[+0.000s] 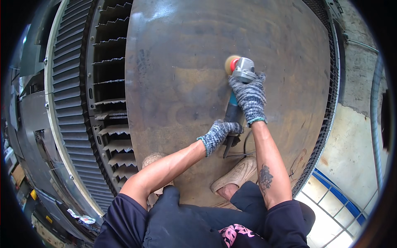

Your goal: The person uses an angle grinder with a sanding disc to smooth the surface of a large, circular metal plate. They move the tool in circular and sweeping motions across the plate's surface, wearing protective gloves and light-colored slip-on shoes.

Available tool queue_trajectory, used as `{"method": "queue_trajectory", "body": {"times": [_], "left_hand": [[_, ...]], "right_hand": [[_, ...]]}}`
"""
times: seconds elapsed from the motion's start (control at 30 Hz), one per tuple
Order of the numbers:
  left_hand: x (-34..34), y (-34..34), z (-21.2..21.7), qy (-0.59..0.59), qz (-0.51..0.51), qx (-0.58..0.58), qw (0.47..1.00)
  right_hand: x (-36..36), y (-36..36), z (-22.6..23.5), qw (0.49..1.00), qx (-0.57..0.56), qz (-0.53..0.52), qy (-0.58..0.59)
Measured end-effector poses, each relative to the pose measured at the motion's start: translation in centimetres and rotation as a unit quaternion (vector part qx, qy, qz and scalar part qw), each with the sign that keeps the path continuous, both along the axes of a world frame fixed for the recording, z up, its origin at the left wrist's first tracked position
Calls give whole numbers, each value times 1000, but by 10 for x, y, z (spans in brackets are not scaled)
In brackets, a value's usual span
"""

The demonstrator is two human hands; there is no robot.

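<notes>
The biggest thing here is the wide, flat, brown-grey metal sheet [293, 78] under me. Along its left side is a long grey cover with lots of folds [72, 53], and between them are dark metal strips with bumpy edges [113, 102]. My tan shoe with holes [236, 174] rests on the sheet, near the tool.

The long blue-green and black hand grinder with a silver head [233, 100] is over the middle of the sheet, its head pointing away from me. My right hand, in a grey-and-white knit glove [252, 99], is wrapped around it just behind the silver head. My left hand, in a matching glove [219, 131], is closed around the black back end. Some of my fingers are hidden.

The round tan disc with a red middle [231, 65] is blurry, so I think it is spinning. I can't tell if it touches the sheet. To do this well, I should hold tight with both hands, press lightly and evenly, and mind my fingers near the disc. The thin black cord [246, 142] curls close to my shoe, so it should stay well away from the disc.
</notes>
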State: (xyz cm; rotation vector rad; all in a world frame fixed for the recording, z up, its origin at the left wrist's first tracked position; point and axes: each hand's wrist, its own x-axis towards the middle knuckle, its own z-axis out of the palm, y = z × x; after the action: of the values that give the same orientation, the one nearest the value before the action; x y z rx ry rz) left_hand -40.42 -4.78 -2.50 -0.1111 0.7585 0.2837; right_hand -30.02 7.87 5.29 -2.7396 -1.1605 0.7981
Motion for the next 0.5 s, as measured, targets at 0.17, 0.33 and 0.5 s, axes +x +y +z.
{"method": "queue_trajectory", "body": {"times": [0.17,0.33,0.5], "left_hand": [[-34,-34,2,-8,111,-30,993],[-74,-64,-26,-81,184,-46,978],[-71,-96,-37,-80,184,-63,978]], "right_hand": [[-67,-18,-5,993,14,117,-22],[-128,-10,15,975,-56,207,62],[-131,-26,14,969,-85,218,74]]}}
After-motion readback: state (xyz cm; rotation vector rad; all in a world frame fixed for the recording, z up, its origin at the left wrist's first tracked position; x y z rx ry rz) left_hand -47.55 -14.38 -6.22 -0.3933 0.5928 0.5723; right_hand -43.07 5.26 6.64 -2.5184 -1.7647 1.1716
